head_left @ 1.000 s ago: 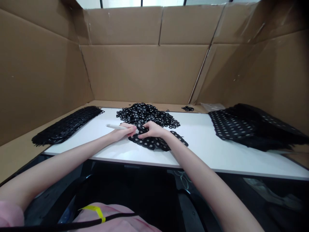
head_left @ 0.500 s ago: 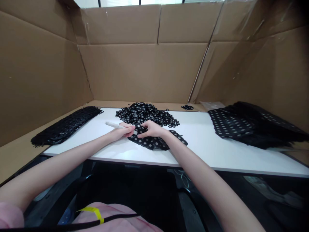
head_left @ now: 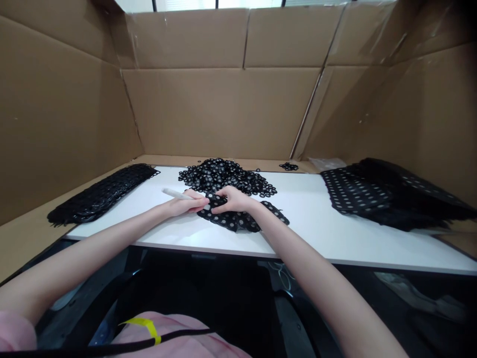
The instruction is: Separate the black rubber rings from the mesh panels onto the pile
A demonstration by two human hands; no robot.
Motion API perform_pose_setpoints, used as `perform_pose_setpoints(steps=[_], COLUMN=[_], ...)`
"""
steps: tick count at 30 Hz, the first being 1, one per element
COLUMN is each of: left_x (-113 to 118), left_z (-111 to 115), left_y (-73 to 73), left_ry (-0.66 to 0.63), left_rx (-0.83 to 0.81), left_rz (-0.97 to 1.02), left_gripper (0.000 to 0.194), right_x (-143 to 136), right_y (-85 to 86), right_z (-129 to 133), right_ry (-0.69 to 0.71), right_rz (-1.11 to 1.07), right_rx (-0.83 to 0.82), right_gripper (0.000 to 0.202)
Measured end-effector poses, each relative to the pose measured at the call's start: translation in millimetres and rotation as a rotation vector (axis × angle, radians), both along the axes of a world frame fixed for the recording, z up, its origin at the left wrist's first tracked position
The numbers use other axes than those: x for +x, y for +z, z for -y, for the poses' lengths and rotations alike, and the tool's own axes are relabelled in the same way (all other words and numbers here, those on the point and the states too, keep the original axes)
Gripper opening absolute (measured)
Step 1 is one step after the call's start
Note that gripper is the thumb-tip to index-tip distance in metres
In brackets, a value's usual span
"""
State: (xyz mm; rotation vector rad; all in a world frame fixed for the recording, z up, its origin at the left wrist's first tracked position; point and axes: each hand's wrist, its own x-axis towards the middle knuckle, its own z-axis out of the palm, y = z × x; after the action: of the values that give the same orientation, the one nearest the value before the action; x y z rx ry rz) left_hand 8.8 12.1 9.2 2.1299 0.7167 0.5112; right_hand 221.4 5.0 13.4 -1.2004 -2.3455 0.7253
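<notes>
My left hand (head_left: 190, 203) is closed around a white pen-like stick (head_left: 175, 193), whose rear end points out to the left. Its other end lies at the edge of a black polka-dot cloth (head_left: 233, 220), partly hidden by my fingers. From the right, my right hand (head_left: 234, 200) pinches the same cloth between thumb and fingers. The cloth lies gathered on the white table, and its right part shows beyond my right wrist. Just behind both hands is a heap of small black rings (head_left: 223, 174).
A long bundle of black looped bands (head_left: 104, 194) lies at the left. Stacked black polka-dot cloth (head_left: 357, 191) is on the right. A small cluster of rings (head_left: 288, 166) sits at the back. Cardboard walls (head_left: 223, 109) enclose the white table (head_left: 316, 233) at the back and sides.
Both hands stay almost in place on the cloth, with only slight finger movement. The white stick remains in my left hand, and its front end shows a little less at the cloth.
</notes>
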Motion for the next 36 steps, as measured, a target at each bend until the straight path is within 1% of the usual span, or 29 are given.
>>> perform_pose_setpoints(steps=[7, 11, 14, 17, 20, 23, 28, 31, 36], left_x=[0, 0, 0, 1, 4, 6, 1, -3, 0], left_z=[0, 0, 1, 3, 4, 5, -1, -3, 2], left_y=[-3.6, -5.6, -6.7, -7.0, -7.5, -8.6, -10.4, -10.5, -9.5], left_ry=[-0.026, 0.021, 0.053, 0.058, 0.058, 0.077, 0.085, 0.094, 0.081], left_rx=[-0.006, -0.053, -0.082, -0.050, 0.030, 0.050, -0.087, -0.093, -0.049], left_rz=[-0.003, 0.020, 0.058, 0.100, 0.141, 0.167, 0.259, 0.288, 0.205], left_gripper=[0.054, 0.054, 0.053, 0.051, 0.050, 0.051, 0.053, 0.054, 0.051], right_x=[-1, 0, 1, 1, 0, -2, -1, 0, 0], right_y=[-0.6, 0.5, 1.4, 1.3, 0.6, -0.2, -2.2, -3.4, -2.7], right_z=[0, 1, 3, 4, 4, 2, -1, -2, -1], right_ry=[-0.008, -0.010, -0.039, -0.088, -0.117, -0.084, 0.021, 0.003, -0.062], right_rz=[-0.002, 0.003, 0.029, 0.046, 0.036, -0.003, -0.120, -0.167, -0.141], right_rx=[0.007, -0.004, -0.016, -0.025, -0.030, -0.070, -0.158, -0.169, -0.143], right_gripper=[0.039, 0.040, 0.043, 0.047, 0.050, 0.049, 0.043, 0.039, 0.043])
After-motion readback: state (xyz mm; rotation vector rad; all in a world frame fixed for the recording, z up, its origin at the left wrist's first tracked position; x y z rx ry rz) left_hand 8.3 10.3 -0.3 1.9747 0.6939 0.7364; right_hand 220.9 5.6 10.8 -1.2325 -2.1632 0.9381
